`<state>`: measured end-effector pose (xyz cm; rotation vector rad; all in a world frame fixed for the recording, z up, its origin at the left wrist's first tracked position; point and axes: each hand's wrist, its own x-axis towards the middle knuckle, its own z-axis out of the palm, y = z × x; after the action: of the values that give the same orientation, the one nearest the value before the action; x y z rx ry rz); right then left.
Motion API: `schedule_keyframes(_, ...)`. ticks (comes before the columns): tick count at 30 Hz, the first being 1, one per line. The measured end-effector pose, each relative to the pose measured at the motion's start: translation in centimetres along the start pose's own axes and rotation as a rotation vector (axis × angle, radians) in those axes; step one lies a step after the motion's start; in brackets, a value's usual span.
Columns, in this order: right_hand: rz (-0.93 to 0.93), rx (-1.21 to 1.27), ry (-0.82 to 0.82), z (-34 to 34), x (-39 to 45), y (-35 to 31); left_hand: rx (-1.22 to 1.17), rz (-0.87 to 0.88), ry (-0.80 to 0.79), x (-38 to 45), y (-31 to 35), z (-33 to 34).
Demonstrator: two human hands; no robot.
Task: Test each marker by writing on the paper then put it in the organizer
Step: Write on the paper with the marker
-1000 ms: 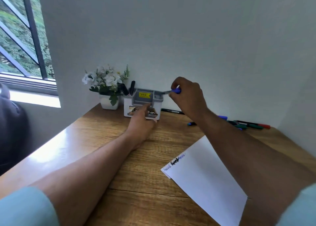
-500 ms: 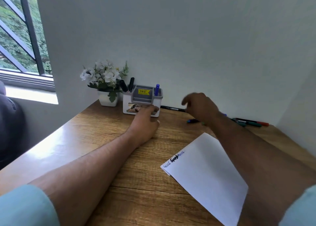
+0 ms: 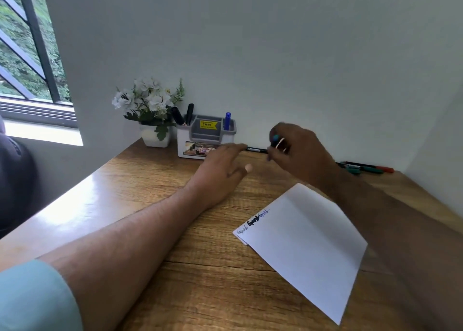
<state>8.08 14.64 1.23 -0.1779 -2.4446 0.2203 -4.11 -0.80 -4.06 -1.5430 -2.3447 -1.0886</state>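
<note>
The white and grey organizer (image 3: 184, 140) stands at the back wall with a blue marker (image 3: 227, 121) upright in its right slot and two black markers (image 3: 189, 113) in its left slot. My right hand (image 3: 300, 155) hovers right of the organizer, shut on a marker with a teal-blue end (image 3: 275, 138). My left hand (image 3: 223, 168) is open and holds nothing, its fingers stretched toward the right hand. The white paper (image 3: 305, 250) lies at front right with scribbles (image 3: 253, 220) at its near-left corner.
A black marker (image 3: 256, 150) lies along the wall behind my hands. Green and red markers (image 3: 368, 168) lie at the back right. A white flower pot (image 3: 154, 138) stands left of the organizer. A window and a dark object (image 3: 15, 180) are at the left.
My right hand dropped the blue marker into the organizer, reached right to the loose markers and now holds another. My left hand left the organizer's front and moved right.
</note>
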Motion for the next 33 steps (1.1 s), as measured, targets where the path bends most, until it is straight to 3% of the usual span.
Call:
schedule_keyframes(3, 0.219, 0.768, 0.182, -1.4, -2.9, -2.8, 0.06, 0.169, -0.004, -0.6, 1.0, 0.1)
schedule_keyframes(6, 0.36, 1.086, 0.176, -1.1, -4.5, -2.4, -0.03, 0.266, 0.023, -1.1, 1.9, 0.0)
schedule_keyframes(10, 0.392, 1.006, -0.052, 0.0, -4.9, -1.2, -0.099, 0.327, -0.027, -1.4, 2.8, 0.7)
schedule_keyframes(15, 0.43, 1.088, -0.164, 0.5, -5.0, -1.3, -0.099, 0.331, -0.145, -1.6, 2.7, 0.8)
schedule_keyframes(18, 0.47, 1.177, -0.263, -0.5, -4.9, -0.6, -0.117, 0.213, -0.183, -1.6, 2.5, 0.5)
schedule_keyframes(20, 0.53, 1.269, -0.205, -1.6, -4.9, 0.8, -0.151, 0.036, -0.182, -1.4, 2.3, -0.3)
schedule_keyframes(23, 0.62, 1.306, -0.077, -2.5, -5.4, 2.1, -0.17, -0.049, -0.226, -1.4, 2.2, -0.5)
schedule_keyframes(28, 0.639, 1.323, -0.091, -0.3, -6.0, 1.8, -0.083, 0.03, -0.362, -1.0, 1.5, -0.3)
schedule_keyframes(33, 0.623, 1.176, -0.204, 0.4, -6.1, 1.4, -0.132, 0.059, -0.458, -0.8, 1.1, -0.1)
